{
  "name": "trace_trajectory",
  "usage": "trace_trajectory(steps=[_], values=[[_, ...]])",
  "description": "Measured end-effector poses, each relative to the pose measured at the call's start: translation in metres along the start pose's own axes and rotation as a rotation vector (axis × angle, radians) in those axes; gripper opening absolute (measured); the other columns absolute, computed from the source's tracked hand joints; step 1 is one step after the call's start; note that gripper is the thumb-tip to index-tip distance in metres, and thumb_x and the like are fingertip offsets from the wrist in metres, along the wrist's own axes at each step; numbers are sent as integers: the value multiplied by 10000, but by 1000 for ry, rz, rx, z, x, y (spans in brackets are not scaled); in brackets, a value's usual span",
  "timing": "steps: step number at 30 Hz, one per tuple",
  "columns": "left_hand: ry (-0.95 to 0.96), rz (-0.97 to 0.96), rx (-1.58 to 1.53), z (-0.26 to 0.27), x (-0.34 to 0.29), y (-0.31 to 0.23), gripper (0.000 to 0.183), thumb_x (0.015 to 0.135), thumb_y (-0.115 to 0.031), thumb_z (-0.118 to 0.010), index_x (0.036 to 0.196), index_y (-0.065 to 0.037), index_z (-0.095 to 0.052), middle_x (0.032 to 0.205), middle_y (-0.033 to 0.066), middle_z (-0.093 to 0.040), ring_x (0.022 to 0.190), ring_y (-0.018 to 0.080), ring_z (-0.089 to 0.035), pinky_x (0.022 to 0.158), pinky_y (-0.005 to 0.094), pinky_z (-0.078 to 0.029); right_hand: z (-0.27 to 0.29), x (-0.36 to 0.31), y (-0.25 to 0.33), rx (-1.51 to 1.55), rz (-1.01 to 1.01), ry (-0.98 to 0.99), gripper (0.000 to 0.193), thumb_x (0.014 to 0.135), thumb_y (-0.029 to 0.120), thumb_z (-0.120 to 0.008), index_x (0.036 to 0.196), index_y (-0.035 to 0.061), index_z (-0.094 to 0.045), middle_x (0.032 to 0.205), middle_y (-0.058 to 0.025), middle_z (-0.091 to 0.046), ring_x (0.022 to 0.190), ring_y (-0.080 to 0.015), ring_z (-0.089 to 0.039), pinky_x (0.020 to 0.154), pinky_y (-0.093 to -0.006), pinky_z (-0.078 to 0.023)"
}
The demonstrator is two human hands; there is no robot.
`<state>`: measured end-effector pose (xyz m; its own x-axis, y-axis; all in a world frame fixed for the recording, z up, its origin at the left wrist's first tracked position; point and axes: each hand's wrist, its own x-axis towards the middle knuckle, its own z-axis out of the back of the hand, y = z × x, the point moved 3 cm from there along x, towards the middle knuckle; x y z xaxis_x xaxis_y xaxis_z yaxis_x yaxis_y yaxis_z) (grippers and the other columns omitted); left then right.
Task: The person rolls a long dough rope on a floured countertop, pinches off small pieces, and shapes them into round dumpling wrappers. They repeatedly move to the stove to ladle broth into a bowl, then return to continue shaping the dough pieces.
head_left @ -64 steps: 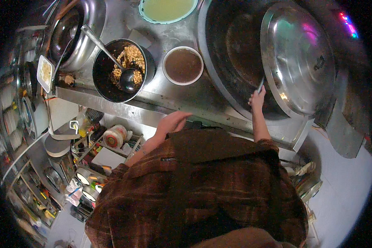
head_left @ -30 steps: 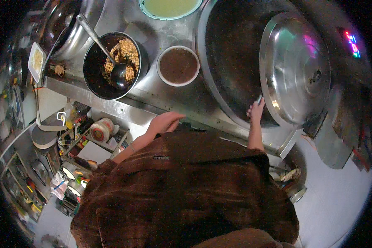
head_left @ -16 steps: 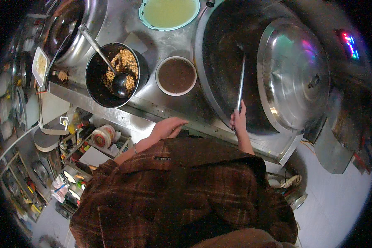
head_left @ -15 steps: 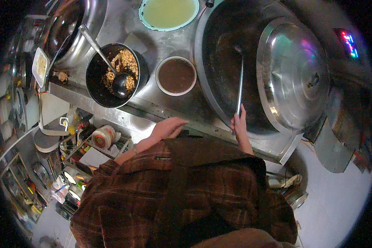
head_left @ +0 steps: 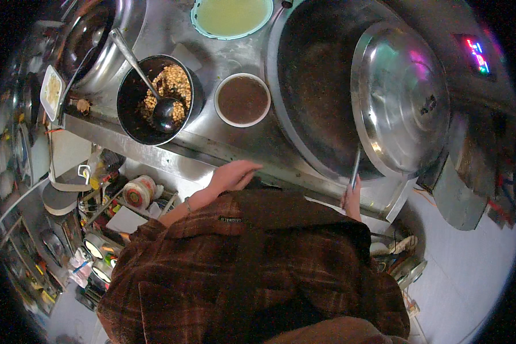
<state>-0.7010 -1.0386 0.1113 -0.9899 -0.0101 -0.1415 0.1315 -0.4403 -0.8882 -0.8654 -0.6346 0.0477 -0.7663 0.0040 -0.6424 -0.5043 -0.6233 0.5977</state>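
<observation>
My right hand point(head_left: 351, 198) grips the metal handle point(head_left: 356, 166) of a long utensil at the near rim of the large dark wok point(head_left: 321, 103). The far end of this utensil is out of sight, behind or under the domed metal lid point(head_left: 404, 97) that covers the wok's right side. My left hand point(head_left: 235, 175) is in front of the counter's near edge, fingers stretched out to the right, holding nothing. Beyond it stand a white-rimmed bowl of brown liquid point(head_left: 242, 100) and a black pot point(head_left: 129, 123) of pale beans or nuts with a ladle point(head_left: 165, 114) in it.
A green-rimmed basin of pale yellow liquid point(head_left: 232, 17) is at the back. Far left sit a metal basin point(head_left: 129, 28) and a small white dish point(head_left: 53, 94). Shelves with containers point(head_left: 137, 192) fill the lower left. A lit display point(head_left: 476, 54) glows at right.
My right hand has moved right and toward me, drawing the utensil from the middle of the wok to beside the lid. My left hand has stayed in place.
</observation>
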Motion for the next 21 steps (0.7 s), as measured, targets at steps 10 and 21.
trace_trajectory(steps=[10,21], values=[[50,89,25,19,2,3,355,837,-66,-541,1180,-156,-552,955,117,-596,882,306,-589,761,374,-476,-113,127,125,389,-15,19,571,936,184,-416,1422,265,-128,635,-50,-433,424,-132,-412,355,-283,-382],[42,-6,16,1,5,-5,357,829,-103,-545,1182,-159,-537,986,101,-586,914,310,-574,747,389,-482,-86,11,77,192,-37,329,552,955,229,-427,1430,283,-153,667,-26,-429,457,-86,-375,392,-217,-329]])
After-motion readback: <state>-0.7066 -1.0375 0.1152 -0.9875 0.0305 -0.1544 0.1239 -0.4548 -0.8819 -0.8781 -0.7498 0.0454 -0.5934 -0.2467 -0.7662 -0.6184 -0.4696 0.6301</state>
